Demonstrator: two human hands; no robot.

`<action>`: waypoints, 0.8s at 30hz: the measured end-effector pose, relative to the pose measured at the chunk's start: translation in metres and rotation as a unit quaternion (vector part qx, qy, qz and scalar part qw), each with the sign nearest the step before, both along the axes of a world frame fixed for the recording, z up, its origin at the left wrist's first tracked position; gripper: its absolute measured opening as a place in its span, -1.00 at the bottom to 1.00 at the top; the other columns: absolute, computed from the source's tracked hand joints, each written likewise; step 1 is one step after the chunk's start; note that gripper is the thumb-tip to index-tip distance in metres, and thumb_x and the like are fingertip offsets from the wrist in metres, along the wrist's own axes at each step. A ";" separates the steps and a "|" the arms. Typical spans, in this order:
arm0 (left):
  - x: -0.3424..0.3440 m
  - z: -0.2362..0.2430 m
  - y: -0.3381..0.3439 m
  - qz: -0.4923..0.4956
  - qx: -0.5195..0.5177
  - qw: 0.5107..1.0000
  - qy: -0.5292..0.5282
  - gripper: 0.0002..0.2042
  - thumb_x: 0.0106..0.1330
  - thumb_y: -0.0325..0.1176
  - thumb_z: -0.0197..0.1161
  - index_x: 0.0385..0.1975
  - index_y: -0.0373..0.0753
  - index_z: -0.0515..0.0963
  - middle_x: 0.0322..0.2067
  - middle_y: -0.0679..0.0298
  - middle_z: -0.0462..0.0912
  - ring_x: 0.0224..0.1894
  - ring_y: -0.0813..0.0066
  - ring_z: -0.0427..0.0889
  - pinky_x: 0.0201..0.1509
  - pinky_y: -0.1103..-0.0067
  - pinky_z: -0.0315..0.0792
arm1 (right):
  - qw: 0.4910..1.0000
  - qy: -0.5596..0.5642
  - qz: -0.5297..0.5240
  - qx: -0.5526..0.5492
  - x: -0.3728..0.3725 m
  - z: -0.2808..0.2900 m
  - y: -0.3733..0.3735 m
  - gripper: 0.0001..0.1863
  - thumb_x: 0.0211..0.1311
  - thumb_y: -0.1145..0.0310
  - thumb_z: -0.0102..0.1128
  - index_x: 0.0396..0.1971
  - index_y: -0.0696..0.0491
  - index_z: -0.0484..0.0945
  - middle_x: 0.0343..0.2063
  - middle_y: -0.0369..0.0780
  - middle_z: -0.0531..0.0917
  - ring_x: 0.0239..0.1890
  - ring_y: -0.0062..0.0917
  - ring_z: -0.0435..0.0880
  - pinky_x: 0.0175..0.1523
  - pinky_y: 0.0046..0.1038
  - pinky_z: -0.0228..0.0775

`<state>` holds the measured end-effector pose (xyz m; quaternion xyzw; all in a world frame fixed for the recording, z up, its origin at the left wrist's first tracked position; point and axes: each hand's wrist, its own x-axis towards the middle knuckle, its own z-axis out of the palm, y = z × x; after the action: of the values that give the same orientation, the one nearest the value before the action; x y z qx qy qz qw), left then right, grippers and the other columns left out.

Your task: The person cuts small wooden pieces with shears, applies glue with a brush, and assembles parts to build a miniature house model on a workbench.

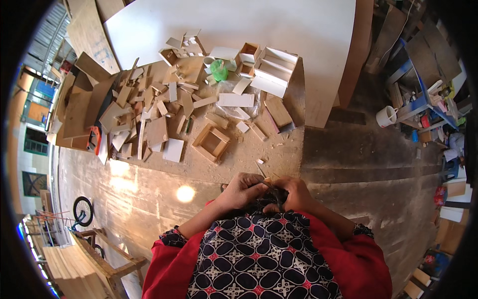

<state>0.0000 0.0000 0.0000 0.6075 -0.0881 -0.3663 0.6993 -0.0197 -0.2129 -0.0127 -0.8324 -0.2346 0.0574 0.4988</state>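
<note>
You have your left hand and your right hand close together in front of your body, at the near edge of the table. The grip of each hand is narrow, and the fingers of both are bent around a small yellowish piece, which sits between your fingertips. A thin pointed strip comes out from between the hands toward the far side; I cannot tell if it is a blade or wood, nor which hand carries it. Dark material lies just below the hands, near your patterned garment. On the table, far and a little left of your hands, is a square wooden frame, and small shavings are spread around it. To its right lies a short wooden stick, and farther right a thick wooden block. A white flat board lies farther away, and behind it, to the left, there is a green plastic bag. At the far right of the table stands a white box with compartments. The left part is covered by a heap of wood offcuts, with an orange-handled tool at its left.
</note>
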 end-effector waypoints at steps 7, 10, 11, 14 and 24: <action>-0.003 0.003 -0.006 0.025 0.042 0.999 -0.002 -0.80 0.40 -0.34 0.06 -0.36 -0.32 0.54 -0.58 0.50 0.44 -0.52 0.77 0.34 -0.47 0.73 0.23 | 1.000 0.000 0.016 0.000 0.001 -0.017 -0.010 -0.53 -0.23 0.04 0.54 -0.45 0.11 0.61 -0.61 -0.14 0.60 -0.53 -0.29 0.62 -0.37 -0.39 0.42; -0.003 0.005 -0.007 0.041 0.020 0.997 0.058 -0.80 0.40 -0.32 0.04 -0.28 -0.30 0.55 -0.54 0.45 0.49 -0.50 0.73 0.40 -0.43 0.72 0.27 | 0.999 0.020 0.014 0.038 -0.001 -0.017 -0.009 -0.62 -0.14 0.13 0.52 -0.49 0.12 0.62 -0.70 -0.18 0.57 -0.60 -0.34 0.61 -0.44 -0.42 0.40; -0.003 0.006 -0.008 0.047 0.007 0.995 0.085 -0.80 0.41 -0.32 0.03 -0.25 -0.30 0.55 -0.53 0.42 0.51 -0.49 0.71 0.42 -0.41 0.71 0.29 | 0.998 0.025 0.009 0.057 -0.001 -0.016 -0.009 -0.65 -0.11 0.15 0.51 -0.51 0.12 0.62 -0.74 -0.19 0.55 -0.63 -0.35 0.61 -0.46 -0.43 0.40; -0.001 -0.008 -0.003 0.132 -0.148 0.957 0.210 -0.78 0.42 -0.30 0.01 -0.17 -0.30 0.51 -0.38 0.27 0.60 -0.34 0.54 0.56 -0.27 0.65 0.41 | 0.966 0.254 -0.023 0.032 0.004 -0.001 -0.008 -0.69 -0.01 0.27 0.47 -0.36 0.14 0.60 -0.66 -0.30 0.57 -0.53 -0.63 0.59 -0.37 -0.55 0.42; 0.001 -0.024 -0.007 0.293 -0.204 0.915 0.186 -0.86 0.38 -0.40 0.04 -0.16 -0.21 0.50 -0.23 0.28 0.61 -0.13 0.42 0.58 -0.06 0.50 0.45 | 0.919 0.280 -0.032 0.275 0.022 -0.005 0.025 -0.68 0.04 0.52 0.34 -0.17 0.16 0.50 -0.43 -0.34 0.57 -0.35 -0.73 0.52 -0.21 -0.65 0.39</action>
<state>0.0007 -0.0070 -0.0237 0.3710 0.1534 -0.2253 0.8877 0.0018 -0.1882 -0.0176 -0.6190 -0.0648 0.2053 0.7553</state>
